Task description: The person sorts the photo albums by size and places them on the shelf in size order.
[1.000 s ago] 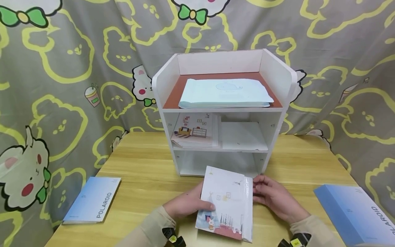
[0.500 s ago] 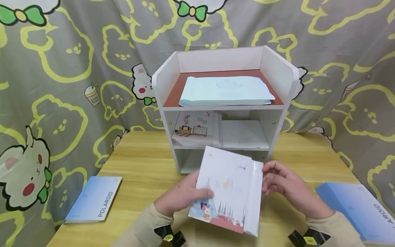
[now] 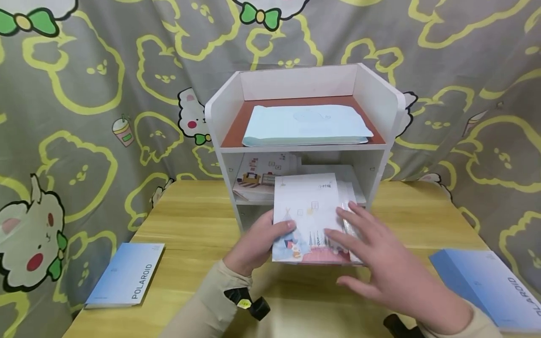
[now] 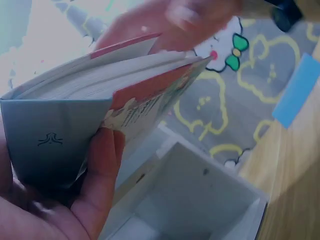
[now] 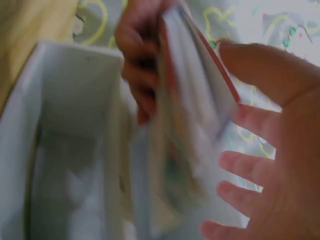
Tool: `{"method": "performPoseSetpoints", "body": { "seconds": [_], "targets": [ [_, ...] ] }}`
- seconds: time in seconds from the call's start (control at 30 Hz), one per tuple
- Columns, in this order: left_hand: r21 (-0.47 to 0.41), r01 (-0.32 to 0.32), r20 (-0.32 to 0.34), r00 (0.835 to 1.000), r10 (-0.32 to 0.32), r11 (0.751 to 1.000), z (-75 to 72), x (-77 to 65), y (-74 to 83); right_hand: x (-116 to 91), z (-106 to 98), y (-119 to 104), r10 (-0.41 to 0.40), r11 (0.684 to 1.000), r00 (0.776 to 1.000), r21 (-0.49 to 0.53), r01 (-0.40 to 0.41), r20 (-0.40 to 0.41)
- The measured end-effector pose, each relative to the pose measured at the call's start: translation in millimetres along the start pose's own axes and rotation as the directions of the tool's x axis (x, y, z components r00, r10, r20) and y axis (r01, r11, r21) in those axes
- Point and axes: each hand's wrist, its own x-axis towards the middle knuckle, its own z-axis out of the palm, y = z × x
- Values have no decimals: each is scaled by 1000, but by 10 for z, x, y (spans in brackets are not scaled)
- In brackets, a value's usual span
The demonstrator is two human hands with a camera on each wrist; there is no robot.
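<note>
A photo album (image 3: 304, 216) with a white cover bearing a tent and small animal drawings is held up in front of the white shelf unit (image 3: 382, 112). My left hand (image 3: 258, 241) grips it by the left edge, thumb on the front cover; the left wrist view shows the fingers and thumb around its pale blue spine (image 4: 55, 140). My right hand (image 3: 389, 267) is spread at the album's right side, fingertips overlapping its cover and inner pages. In the right wrist view the album (image 5: 175, 90) is blurred, and the right fingers stand apart, not curled round it.
Light blue albums (image 3: 308, 124) lie on the shelf's top tier. A similar illustrated album (image 3: 253, 180) lies at the left of the middle tier. A blue POLAROID album (image 3: 127, 274) rests at the table's left, and a thicker POLAROID stack (image 3: 494, 286) at the right.
The album has risen from low over the table toward the middle tier and straightened from its tilt. My right hand has left its pinch at the right edge and spread its fingers.
</note>
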Motion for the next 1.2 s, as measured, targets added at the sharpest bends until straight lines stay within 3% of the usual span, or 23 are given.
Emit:
{"method": "performPoseSetpoints", "body": {
  "seconds": [0.1, 0.2, 0.27, 0.33, 0.4, 0.47, 0.5, 0.53, 0.6, 0.67, 0.73, 0.87, 0.9, 0.97, 1.07, 1.13, 1.2],
  "targets": [
    [-79, -13, -4, 1000, 13, 997, 22, 40, 0, 50, 104, -4, -32, 999, 999, -25, 32, 16],
    [-143, -34, 27, 999, 38, 989, 47, 51, -2, 99, 217, 68, -42, 998, 998, -39, 40, -53],
    [-134, -53, 71, 996, 62, 990, 66, 51, -1, 131, 294, 118, -43, 997, 994, -62, 37, -101],
    [-77, -70, 118, 990, 79, 995, 86, 48, 7, 164, 369, 169, -36, 995, 990, -93, 24, -133],
    [37, -90, 143, 986, 84, 995, 105, 41, 22, 197, 431, 212, -9, 993, 989, -116, -9, -150],
    [170, -105, 127, 988, 84, 980, 115, 25, 37, 227, 475, 254, 28, 990, 986, -128, -50, -166],
    [252, -115, 107, 990, 91, 961, 120, 11, 49, 237, 489, 274, 49, 989, 984, -129, -72, -173],
    [351, -123, 73, 992, 104, 928, 127, -8, 64, 248, 497, 291, 67, 988, 981, -128, -91, -181],
    [541, -132, -1, 987, 158, 831, 142, -54, 98, 261, 506, 317, 95, 984, 976, -128, -122, -195],
    [705, -133, -50, 970, 236, 696, 164, -106, 133, 263, 501, 331, 106, 982, 973, -129, -134, -204],
    [837, -134, -54, 944, 324, 531, 195, -163, 167, 260, 483, 325, 111, 982, 973, -131, -139, -203],
    [956, -208, 83, 867, 492, 205, 245, -239, 191, 237, 398, 250, 128, 977, 977, -146, -154, -171],
    [965, -225, 124, 845, 521, 135, 254, -253, 193, 230, 367, 221, 131, 977, 978, -147, -156, -164],
    [970, -243, 191, 811, 553, 21, 270, -281, 199, 211, 295, 158, 132, 976, 979, -150, -156, -158],
    [963, -259, 256, 797, 547, -73, 281, -310, 205, 188, 197, 85, 118, 979, 981, -150, -141, -151],
    [960, -260, 276, 802, 530, -105, 284, -319, 204, 181, 151, 62, 108, 980, 985, -151, -128, -135],
    [957, -265, 286, 808, 515, -116, 282, -319, 201, 182, 127, 61, 105, 980, 987, -155, -123, -118]
  ]
}}
